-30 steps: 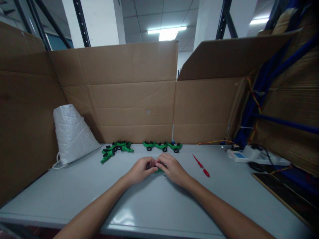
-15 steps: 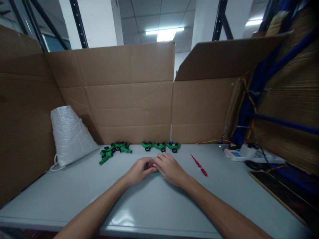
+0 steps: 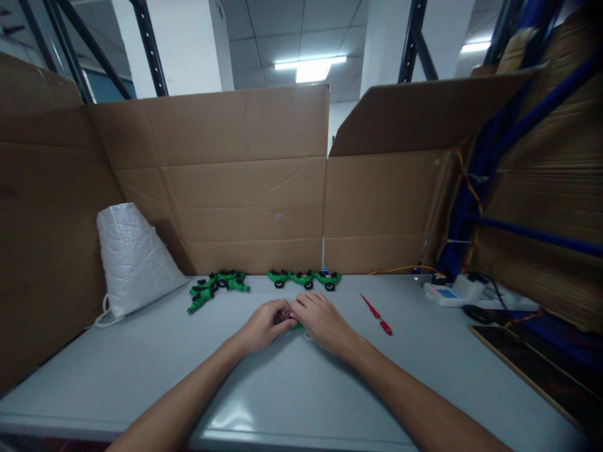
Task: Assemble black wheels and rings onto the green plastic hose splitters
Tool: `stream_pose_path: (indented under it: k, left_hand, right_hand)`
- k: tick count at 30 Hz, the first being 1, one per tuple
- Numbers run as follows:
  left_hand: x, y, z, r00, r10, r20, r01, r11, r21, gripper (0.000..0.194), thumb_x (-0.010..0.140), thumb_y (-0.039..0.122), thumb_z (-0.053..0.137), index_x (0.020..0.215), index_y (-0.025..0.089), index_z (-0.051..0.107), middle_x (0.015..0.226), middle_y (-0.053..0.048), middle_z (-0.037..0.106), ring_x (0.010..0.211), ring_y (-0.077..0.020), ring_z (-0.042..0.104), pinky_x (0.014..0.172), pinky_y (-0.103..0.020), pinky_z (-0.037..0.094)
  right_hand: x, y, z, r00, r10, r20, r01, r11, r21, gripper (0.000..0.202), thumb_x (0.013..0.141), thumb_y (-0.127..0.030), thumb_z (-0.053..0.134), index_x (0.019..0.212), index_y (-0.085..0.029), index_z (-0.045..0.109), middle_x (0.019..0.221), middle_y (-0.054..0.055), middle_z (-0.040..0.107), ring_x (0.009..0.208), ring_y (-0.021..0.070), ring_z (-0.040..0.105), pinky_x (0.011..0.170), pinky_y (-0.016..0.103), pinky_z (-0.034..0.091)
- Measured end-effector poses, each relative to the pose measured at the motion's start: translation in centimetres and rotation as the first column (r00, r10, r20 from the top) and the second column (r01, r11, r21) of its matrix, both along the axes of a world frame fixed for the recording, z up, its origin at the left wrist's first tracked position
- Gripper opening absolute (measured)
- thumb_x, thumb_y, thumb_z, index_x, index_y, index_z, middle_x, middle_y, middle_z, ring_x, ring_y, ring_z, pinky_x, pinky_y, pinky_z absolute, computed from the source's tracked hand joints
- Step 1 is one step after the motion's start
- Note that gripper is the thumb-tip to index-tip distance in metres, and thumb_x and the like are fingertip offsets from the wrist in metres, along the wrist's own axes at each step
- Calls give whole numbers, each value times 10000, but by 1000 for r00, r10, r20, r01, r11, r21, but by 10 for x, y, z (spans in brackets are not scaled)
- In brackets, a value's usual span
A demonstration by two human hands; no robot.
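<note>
Both my hands meet over the middle of the table, closed around a small green piece point(image 3: 297, 326) that they mostly hide. My left hand point(image 3: 264, 323) curls its thumb and fingers about the left side of it. From the right, my right hand point(image 3: 321, 319) presses its bent fingers against it. A bit of something pale shows under the right palm. Just beyond my hands stands a row of green toy cars point(image 3: 304, 280) with black wheels. Further left lies a cluster of green toy parts point(image 3: 219, 285). A red screwdriver point(image 3: 377, 315) rests to the right of my right hand.
A silvery padded bag point(image 3: 134, 260) leans at the back left. Cardboard walls point(image 3: 245, 194) enclose the grey table point(image 3: 292, 402). At the right are a white power strip point(image 3: 499, 300) with cables, a dark flat panel point(image 3: 532, 370) and a blue rack post point(image 3: 471, 182).
My hands stay in almost the same place and grip. The whole view has shifted very slightly.
</note>
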State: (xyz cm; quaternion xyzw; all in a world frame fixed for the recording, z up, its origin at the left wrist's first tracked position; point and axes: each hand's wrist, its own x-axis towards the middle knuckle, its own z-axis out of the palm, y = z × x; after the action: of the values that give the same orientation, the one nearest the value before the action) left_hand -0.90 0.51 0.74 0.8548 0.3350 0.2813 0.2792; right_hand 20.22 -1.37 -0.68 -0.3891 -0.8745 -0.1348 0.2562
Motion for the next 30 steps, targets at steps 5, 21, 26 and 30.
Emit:
stream_pose_path:
  k: [5,21,26,30]
  left_hand:
    - [0,2,-1,1000,9,-1,-9,1000,0,260,955,419,676,913,165,634,835,-14,643,760,-163,553,691,-242,432]
    - [0,7,-11,999,51,8,-51,998,-46,286,933,433,690,951,148,698,799,-8,651,724,-153,549,655,-231,407]
    - [0,9,-14,998,55,18,-55,998,-44,305,927,447,703,949,143,697,808,-3,645,734,-148,539,661,-232,401]
    - [-1,10,-15,998,53,22,-52,997,-49,304,914,438,724,969,139,710,821,-6,646,746,-150,542,677,-237,409]
  right_hand:
    - [2,-1,-1,1000,11,-22,-13,997,-71,180,980,-62,591,1062,-217,629,1054,78,667,992,270,573,866,377,406]
    - [2,0,-2,990,-13,-142,-4,993,-117,170,1087,-307,533,963,-215,603,994,61,641,972,253,560,858,361,417]
    - [5,-1,1,978,53,-202,-83,986,-143,126,1084,-294,542,1029,-223,630,1026,62,651,1006,252,567,888,362,427]
    - [6,0,-1,969,74,-235,-117,978,-176,138,1090,-243,520,1030,-223,642,1032,57,654,1011,240,564,883,349,430]
